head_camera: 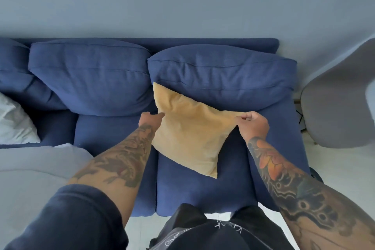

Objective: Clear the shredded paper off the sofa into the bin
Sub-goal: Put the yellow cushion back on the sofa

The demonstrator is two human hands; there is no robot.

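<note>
A yellow cushion (188, 128) lies tilted on the right seat of the blue sofa (203, 189), its upper corner leaning against the back cushion. My left hand (150, 119) grips the cushion's left edge. My right hand (252, 124) pinches its right corner. No shredded paper and no bin show in this view.
Two blue back cushions (91, 75) stand along the wall. A white pillow (14, 124) lies at the far left, with a grey blanket (36, 172) below it. A grey chair (341, 107) stands to the right of the sofa. Pale floor shows at the front.
</note>
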